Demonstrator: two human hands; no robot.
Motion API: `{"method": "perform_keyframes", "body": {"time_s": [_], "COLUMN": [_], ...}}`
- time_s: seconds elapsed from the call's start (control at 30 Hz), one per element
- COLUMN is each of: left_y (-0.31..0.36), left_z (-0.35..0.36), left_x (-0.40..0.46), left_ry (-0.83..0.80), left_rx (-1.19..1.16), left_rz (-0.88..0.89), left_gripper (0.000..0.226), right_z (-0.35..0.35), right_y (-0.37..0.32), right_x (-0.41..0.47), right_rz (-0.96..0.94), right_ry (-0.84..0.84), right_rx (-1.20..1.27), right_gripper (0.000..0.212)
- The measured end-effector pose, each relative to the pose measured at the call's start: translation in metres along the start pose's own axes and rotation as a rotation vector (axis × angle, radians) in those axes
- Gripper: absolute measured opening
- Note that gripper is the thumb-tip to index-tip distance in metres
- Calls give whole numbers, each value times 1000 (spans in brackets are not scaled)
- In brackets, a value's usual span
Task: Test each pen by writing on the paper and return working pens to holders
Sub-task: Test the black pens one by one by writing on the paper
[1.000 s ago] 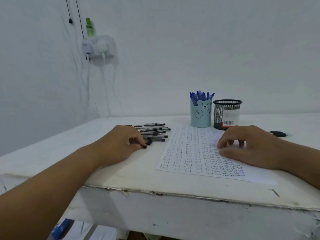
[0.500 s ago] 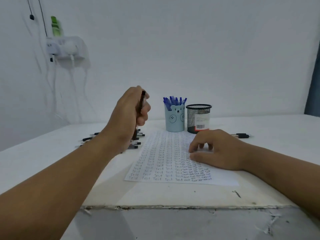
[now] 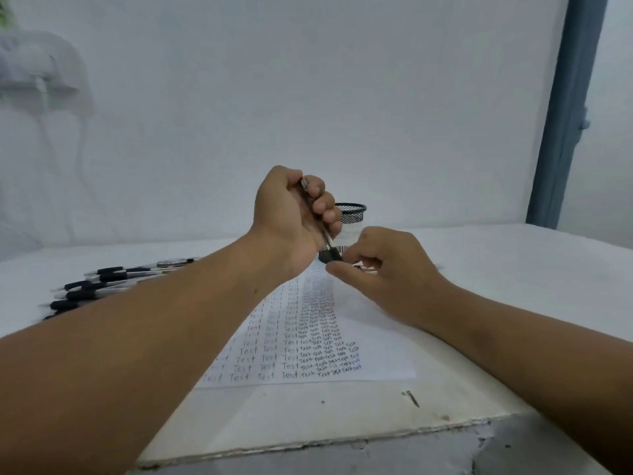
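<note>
My left hand [image 3: 294, 214] is raised over the paper [image 3: 359, 351] and grips a pen [image 3: 317, 217] that points down and to the right. The pen's black cap [image 3: 329, 256] is at its lower end, and my right hand [image 3: 387, 269] pinches that cap between thumb and fingertips. The paper lies flat and is covered with rows of the word "Test". Behind my hands stands the black mesh holder [image 3: 352, 212], mostly hidden. I cannot see the blue bear holder behind my left hand. A pile of black-capped pens [image 3: 99, 286] lies at the left.
The white table [image 3: 513, 286] ends in a chipped front edge [image 3: 342, 443]. A small dark mark [image 3: 411, 397] lies near the paper's front right corner. A blue-grey frame [image 3: 565, 108] stands at the right against the white wall.
My left hand picked a pen from the pile, lifted it and carried it right. My right hand left the paper and took hold of the pen's cap. The view swung right.
</note>
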State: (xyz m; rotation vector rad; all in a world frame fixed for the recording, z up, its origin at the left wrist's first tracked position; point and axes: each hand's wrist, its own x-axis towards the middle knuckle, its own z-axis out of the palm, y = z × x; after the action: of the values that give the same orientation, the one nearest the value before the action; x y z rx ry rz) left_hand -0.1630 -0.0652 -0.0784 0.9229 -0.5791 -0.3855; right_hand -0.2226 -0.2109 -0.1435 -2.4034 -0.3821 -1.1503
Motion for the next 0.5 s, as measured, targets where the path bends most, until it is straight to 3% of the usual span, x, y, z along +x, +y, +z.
{"method": "perform_keyframes", "body": {"time_s": [0.13, 0.33, 0.5], "left_y": [1, -3, -6], "left_z": [-7, -61, -99], "left_x": [2, 11, 4], "left_ry": [-116, -103, -243], "left_rx": [175, 818, 1462], "left_rz": [3, 49, -22], "left_gripper": [43, 74, 29], "right_z": [1, -5, -15], "right_y": [-2, -9, -20], "right_x": [-1, -3, -5], "right_rz": [135, 397, 504], "right_ry": [-37, -208, -338], "right_rx": [51, 388, 675], "right_gripper": [33, 20, 6]}}
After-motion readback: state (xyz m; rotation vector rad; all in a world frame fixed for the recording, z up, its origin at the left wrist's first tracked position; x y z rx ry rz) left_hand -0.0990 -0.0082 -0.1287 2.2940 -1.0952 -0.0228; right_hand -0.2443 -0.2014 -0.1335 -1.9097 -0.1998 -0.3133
